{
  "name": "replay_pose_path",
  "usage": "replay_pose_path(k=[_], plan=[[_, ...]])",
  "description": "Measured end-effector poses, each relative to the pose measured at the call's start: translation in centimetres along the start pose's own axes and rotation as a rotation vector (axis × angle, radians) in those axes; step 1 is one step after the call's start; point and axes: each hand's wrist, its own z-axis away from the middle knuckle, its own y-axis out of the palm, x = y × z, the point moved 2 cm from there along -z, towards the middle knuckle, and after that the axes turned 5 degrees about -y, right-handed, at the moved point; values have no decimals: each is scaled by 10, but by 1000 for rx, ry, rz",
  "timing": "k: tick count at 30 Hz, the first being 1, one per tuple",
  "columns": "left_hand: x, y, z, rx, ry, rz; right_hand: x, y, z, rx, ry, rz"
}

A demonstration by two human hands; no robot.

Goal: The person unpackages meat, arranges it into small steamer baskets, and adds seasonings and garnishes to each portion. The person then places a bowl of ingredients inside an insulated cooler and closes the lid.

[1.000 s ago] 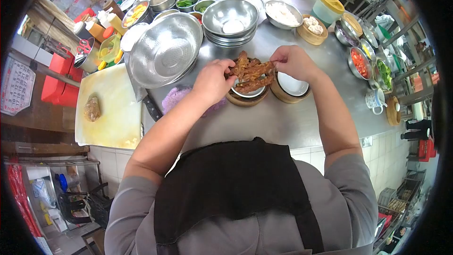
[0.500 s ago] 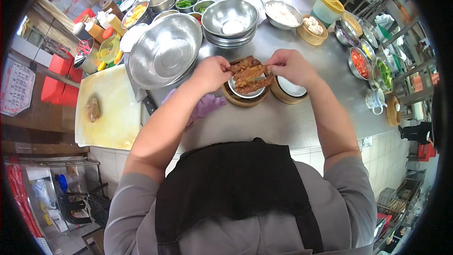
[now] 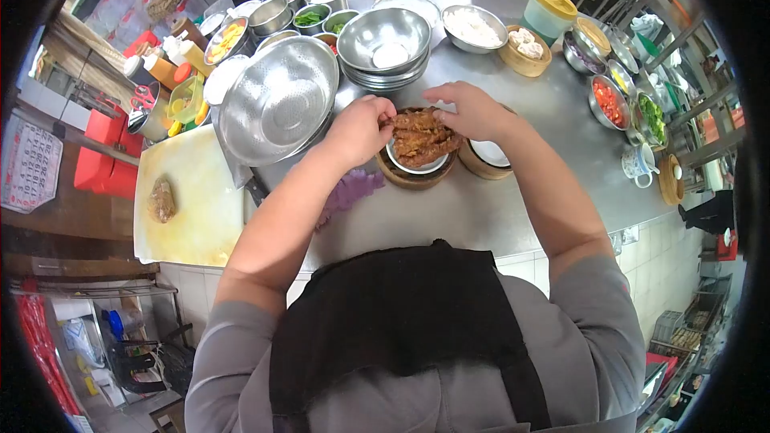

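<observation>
Glossy brown cooked meat pieces [image 3: 425, 140] lie heaped in a white dish [image 3: 429, 167] set inside a round bamboo steamer [image 3: 411, 182]. My left hand [image 3: 362, 130] is at the heap's left edge, fingertips pinched together; whether a bit of meat is between them I cannot tell. Over the upper right of the heap my right hand [image 3: 468, 108] has thumb and forefinger apart, holding nothing visible. Partly under my right hand and wrist stands a second bamboo steamer [image 3: 475, 162] with a white dish [image 3: 491, 154] inside.
Left are a perforated metal bowl [image 3: 281, 100], a purple cloth [image 3: 353, 188] and a cutting board [image 3: 188, 232] with a bagged brown item [image 3: 162, 199]. Stacked metal bowls [image 3: 385, 40] stand ahead. Bowls of red pieces [image 3: 608, 103] and green pieces [image 3: 651, 122] sit right.
The meat pieces now lie lower and more together in the dish. My right hand has moved left and its pinch has opened. My left hand stays by the heap's edge.
</observation>
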Motion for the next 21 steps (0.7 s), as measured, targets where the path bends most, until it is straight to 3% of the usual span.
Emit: replay_pose_path(k=[5,8,11,14,17,20,21], plan=[[-1,3,1,-18,-19,25,4,1,-7,141,167,-207],[-3,3,4,-118,115,-98,15,-6,-2,157,109,-84],[-8,2,15,-165,245,-213,28,-6,8,45,-159,174],[-11,1,23,-149,266,-213,32,1,20,-66,-281,158],[-20,-4,25,-140,189,-36,29,-3,22,-33,-203,148],[-19,-2,17,-107,152,-123,29,-3,19,26,-79,91],[-18,-1,16,-126,204,-170,27,-2,17,5,-142,120]])
